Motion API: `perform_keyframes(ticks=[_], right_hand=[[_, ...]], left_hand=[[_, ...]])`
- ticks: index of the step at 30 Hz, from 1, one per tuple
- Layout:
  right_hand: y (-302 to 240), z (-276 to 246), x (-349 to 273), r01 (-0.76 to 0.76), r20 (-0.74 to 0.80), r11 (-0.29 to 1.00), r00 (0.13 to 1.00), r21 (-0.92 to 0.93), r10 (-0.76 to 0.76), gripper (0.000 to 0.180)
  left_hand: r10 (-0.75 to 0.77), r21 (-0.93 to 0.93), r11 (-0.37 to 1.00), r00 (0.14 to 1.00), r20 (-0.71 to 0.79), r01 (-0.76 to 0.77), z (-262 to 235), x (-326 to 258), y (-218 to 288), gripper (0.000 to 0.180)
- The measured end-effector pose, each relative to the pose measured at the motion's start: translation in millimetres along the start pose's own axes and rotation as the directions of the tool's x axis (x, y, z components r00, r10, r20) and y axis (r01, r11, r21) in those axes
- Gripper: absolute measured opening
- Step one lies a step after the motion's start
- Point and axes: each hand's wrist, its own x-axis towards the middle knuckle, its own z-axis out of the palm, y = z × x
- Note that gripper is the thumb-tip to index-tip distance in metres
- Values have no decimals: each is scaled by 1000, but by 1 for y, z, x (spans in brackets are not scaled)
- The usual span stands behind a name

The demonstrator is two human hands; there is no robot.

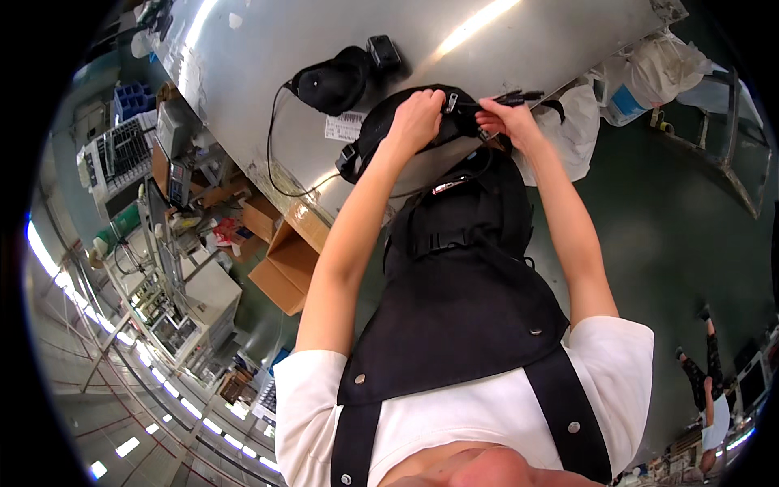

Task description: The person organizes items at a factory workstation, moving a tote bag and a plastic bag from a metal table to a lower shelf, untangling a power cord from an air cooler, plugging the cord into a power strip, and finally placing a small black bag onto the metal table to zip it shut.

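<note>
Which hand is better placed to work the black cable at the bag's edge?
Likely right. The right hand already pinches the black cable, while the left hand presses the black bag against the metal table.

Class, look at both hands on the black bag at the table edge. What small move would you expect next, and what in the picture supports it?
Probably the right hand draws the black strap through the metal buckle, while the left hand steadies the black bag. Both hands meet at that buckle, and the strap end juts out beyond the right fingers above the steel table.
</note>
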Motion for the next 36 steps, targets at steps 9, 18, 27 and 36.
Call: perform_keyframes(ticks=[9, 18, 27, 36], right_hand=[[21, 28, 0, 75, -64, 988, 996, 139, -66, 16], [41, 46, -14, 85, 21, 985, 996, -151, -83, 21], [50, 26, 2, 116, 30, 965, 993, -234, -112, 19], [39, 36, -6, -16, -21, 973, 1000, -228, 11, 23]], left_hand=[[-238, -229, 947, 971, -23, 227, -1, -9, 6, 28], [-224, -113, 972, 959, -171, 206, 25, -14, 6, 14], [-673, -347, 740, 625, -396, 577, -2, -96, -27, 8], [-808, -477, 585, 420, -414, 656, 38, -192, -76, 18]])
